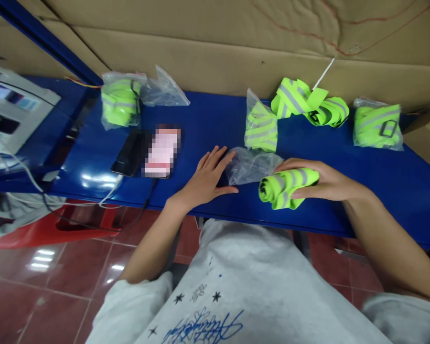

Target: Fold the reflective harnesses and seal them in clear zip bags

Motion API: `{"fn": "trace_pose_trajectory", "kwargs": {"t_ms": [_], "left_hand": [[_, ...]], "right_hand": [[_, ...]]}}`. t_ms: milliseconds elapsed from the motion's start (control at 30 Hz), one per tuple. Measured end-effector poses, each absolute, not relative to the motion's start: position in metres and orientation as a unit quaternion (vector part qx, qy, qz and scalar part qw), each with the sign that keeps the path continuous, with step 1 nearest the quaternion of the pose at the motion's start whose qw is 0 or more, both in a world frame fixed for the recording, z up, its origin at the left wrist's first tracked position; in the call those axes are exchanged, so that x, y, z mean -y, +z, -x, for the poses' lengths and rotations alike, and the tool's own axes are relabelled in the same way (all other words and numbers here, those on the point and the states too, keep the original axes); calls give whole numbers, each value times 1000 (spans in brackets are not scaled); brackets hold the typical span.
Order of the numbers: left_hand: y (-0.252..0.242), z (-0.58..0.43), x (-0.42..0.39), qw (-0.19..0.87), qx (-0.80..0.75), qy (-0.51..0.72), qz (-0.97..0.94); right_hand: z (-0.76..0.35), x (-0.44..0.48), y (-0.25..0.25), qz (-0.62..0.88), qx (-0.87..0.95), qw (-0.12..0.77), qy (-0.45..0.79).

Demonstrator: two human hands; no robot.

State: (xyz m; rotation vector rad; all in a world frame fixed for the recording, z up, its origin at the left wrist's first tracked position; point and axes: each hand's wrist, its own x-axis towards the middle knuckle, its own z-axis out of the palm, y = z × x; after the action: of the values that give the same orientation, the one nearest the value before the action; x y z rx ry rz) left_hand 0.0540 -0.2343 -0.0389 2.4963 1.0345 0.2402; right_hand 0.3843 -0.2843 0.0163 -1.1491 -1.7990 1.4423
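Note:
My right hand (pixel 329 180) grips a rolled neon-yellow reflective strap (pixel 288 186) with grey stripes, just above the front of the blue table (pixel 208 114). To its left, my left hand (pixel 211 179) has its fingers spread at the edge of a clear plastic bag (pixel 252 165) that lies flat and looks empty. Whether the fingers press on the bag is hard to tell. Behind that bag stands a filled bag of yellow straps (pixel 261 126). Loose yellow reflective straps (pixel 304 101) lie beside it at the back.
Another bagged strap (pixel 378 125) sits at the right, and one more bagged strap (pixel 121 101) at the back left by an empty clear bag (pixel 165 88). A black phone (pixel 129 153) and a lit phone (pixel 163 152) lie left of my left hand. Cables (pixel 109 191) hang over the front edge.

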Motion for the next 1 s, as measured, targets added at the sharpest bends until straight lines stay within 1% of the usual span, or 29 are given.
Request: {"fn": "trace_pose_trajectory", "kwargs": {"t_ms": [67,133,200,300,400,533,600,667,767,867,1000], "left_hand": [[-35,-57,237,211,-358,86,-905],[-28,-63,241,203,-351,111,-908],[-21,-67,247,163,-347,163,-909],[-20,-64,255,103,-307,244,-914],[-28,-52,260,124,-270,283,-912],[-41,-41,262,153,-283,320,-891],[-42,-38,262,169,-306,293,-890],[-37,-37,262,178,-327,231,-899],[-16,-42,265,149,-336,153,-917],[3,-61,266,116,-334,145,-924],[6,-102,257,111,-325,103,-934]], "right_hand": [[-398,290,11,457,626,294,560],[-402,295,3,450,623,284,573],[-401,298,-5,436,630,274,581],[-399,300,-11,433,617,290,590],[-402,299,-10,435,580,304,618],[-406,299,-10,423,538,306,661],[-409,300,-13,426,522,305,673],[-413,303,-15,438,494,317,681],[-416,307,-16,469,436,381,667],[-412,306,-12,524,375,425,636],[-405,302,-7,577,322,435,612]]}}
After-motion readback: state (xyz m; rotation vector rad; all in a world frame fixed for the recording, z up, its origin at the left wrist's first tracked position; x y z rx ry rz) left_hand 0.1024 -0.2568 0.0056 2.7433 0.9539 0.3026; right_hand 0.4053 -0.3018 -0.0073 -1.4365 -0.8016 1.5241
